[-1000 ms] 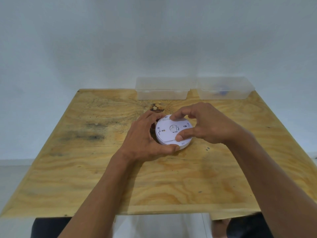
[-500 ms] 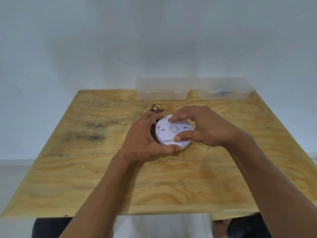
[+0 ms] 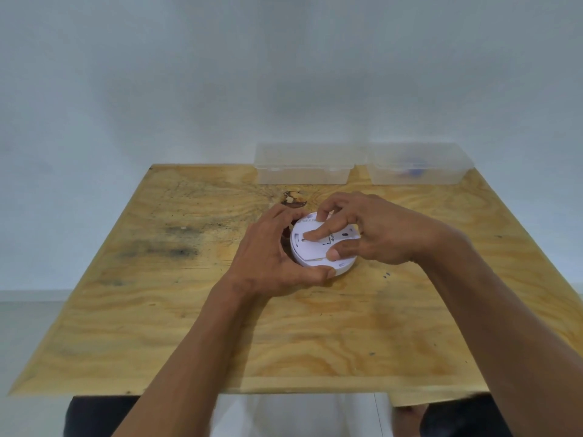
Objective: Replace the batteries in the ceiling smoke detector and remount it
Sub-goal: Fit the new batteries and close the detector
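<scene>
A round white smoke detector [image 3: 310,252] lies back-side up in the middle of the plywood table [image 3: 189,326]. My left hand [image 3: 268,257] wraps its left and near edge, thumb along the front rim. My right hand [image 3: 362,231] rests on top: the index finger lies across the back plate, another finger touches the far edge, and the thumb presses at a thin gap near the front. The detector's right part is hidden under this hand. No batteries are visible.
Two clear plastic lidded boxes stand at the table's far edge: one [image 3: 304,165] in the middle, one [image 3: 416,165] to the right with something blue inside. A dark knot [image 3: 293,198] marks the wood just behind the detector. A wall rises behind the table.
My right hand has shifted left over the detector, and its index finger now stretches across the back plate. A thin gap at the plate's near seam has become more visible. The left hand holds still.
</scene>
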